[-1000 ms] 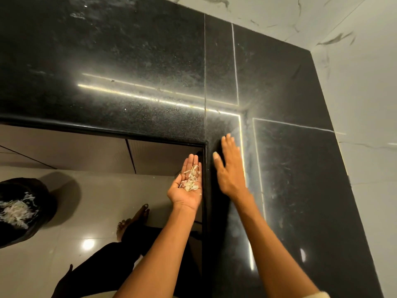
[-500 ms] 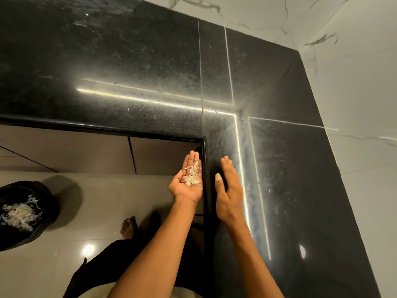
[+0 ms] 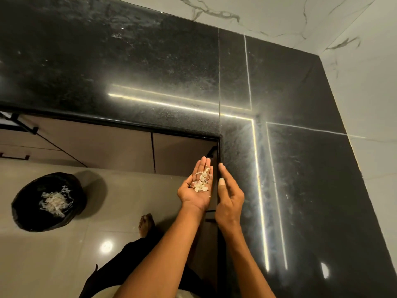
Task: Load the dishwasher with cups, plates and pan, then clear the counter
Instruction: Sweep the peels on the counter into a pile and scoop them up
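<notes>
left grip (image 3: 196,191) cupped palm-up just off the table (image 3: 300,168) edge, fingers straight, cradling a small heap of pale scraps (image 3: 201,181) rather than pinching them. right grip (image 3: 228,198) immediately beside it on the table side, fingers straight and relaxed, edge-on at the rim, holding nothing. outward and well to the left of the left grip, lower down on the floor (image 3: 53,254), black bin (image 3: 48,202) with similar scraps inside. likely next: carrying the loaded palm leftward and down, kept level, left grip clearly the nearer.
</notes>
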`<state>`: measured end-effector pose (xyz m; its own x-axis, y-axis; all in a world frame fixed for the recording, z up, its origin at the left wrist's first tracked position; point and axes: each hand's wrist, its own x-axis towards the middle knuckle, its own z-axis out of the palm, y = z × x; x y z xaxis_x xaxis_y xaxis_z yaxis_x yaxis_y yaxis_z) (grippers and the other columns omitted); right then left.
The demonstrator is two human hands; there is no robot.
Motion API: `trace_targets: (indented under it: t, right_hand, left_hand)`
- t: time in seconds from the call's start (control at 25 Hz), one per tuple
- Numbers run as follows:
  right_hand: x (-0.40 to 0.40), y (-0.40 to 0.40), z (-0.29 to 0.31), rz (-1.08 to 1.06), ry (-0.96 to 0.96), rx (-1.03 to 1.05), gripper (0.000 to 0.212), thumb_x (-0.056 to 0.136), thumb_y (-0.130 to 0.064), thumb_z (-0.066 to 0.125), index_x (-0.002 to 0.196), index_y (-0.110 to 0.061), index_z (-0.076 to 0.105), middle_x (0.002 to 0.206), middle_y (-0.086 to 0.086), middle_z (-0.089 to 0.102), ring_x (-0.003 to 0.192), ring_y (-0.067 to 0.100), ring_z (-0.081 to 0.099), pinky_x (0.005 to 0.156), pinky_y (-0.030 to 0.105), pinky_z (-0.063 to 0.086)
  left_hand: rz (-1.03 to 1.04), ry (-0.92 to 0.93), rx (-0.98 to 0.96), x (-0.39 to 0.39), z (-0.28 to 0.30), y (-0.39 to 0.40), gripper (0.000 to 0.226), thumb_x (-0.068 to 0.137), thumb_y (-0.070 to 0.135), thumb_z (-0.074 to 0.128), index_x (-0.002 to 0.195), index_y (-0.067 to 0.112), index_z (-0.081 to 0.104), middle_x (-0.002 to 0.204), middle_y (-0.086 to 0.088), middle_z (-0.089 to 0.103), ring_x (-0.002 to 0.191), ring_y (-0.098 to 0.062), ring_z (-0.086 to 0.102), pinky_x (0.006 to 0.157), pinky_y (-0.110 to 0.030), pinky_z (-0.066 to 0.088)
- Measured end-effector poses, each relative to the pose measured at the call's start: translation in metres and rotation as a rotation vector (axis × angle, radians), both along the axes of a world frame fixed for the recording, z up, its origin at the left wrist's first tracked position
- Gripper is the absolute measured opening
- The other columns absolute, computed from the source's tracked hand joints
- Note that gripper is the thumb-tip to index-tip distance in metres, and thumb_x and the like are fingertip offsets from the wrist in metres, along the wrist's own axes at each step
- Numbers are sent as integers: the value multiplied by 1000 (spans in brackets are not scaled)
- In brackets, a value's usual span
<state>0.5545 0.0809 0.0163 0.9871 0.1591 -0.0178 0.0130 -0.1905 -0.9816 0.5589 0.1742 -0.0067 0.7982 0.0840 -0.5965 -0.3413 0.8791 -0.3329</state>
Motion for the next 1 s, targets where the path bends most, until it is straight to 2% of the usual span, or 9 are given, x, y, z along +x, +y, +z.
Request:
trace_targets:
  t: [0.16,0.32,0.4,0.48,0.56,0.68,0.84,0.92,1.0]
  right_hand:
    - [-7,22,-2,-113,123,96,38,102,-14,49,138,-6,59,138,2,62,131,8,55,111,28,43]
    - [-31,88,-22,-119,493,267,31,105,-11,45,132,-9,62,135,7,64,125,12,60,111,32,44]
    - [-49,132,-29,-107,686,393,29,104,-10,45,124,-6,66,131,15,66,119,19,64,109,36,46]
    - [-64,171,-37,-91,798,463,31,104,-9,43,124,2,64,128,19,66,119,28,64,111,42,45]
    - [-84,213,-43,-54,864,469,33,103,-10,45,127,5,62,125,19,68,121,31,63,112,45,43]
    - [-120,280,-47,25,947,438,33,104,-10,45,129,5,60,125,18,68,119,28,65,111,41,45]
    - [-166,363,-68,84,1031,384,33,106,-12,39,125,1,62,124,15,69,114,24,67,100,34,52]
    - [-189,405,-89,120,1073,318,33,107,-14,37,123,-1,63,126,16,68,111,23,67,98,33,53]
    - [-212,445,-111,134,1090,233,36,107,-14,36,130,2,59,128,17,66,105,21,68,95,30,53]
  left_hand:
    - [43,47,1,-31,3,26,50,100,14,20,132,-9,51,133,-28,59,129,-41,51,114,-49,34]
    - [153,53,-22,-67,-3,65,50,97,12,23,132,-10,51,133,-28,58,129,-42,51,113,-50,34]
    - [229,66,-15,-87,-11,94,51,97,13,22,132,-10,51,132,-29,59,127,-43,51,112,-50,34]
    - [275,104,6,-106,-19,123,51,99,14,20,133,-9,51,131,-28,59,127,-43,52,111,-50,36]
    - [334,141,33,-129,-27,162,51,100,15,20,133,-9,51,132,-28,59,128,-42,51,109,-50,37]
    - [422,189,55,-170,-41,222,51,98,15,22,130,-9,53,132,-28,59,130,-41,51,112,-50,36]
    - [471,289,90,-215,-66,301,48,98,16,25,125,-8,57,129,-28,61,130,-40,51,116,-49,33]
    - [503,339,94,-238,-85,339,48,99,17,26,127,-7,57,128,-28,62,129,-39,53,109,-49,40]
    - [524,399,104,-261,-107,377,48,99,17,27,129,-6,57,128,-26,62,125,-38,56,95,-48,48]
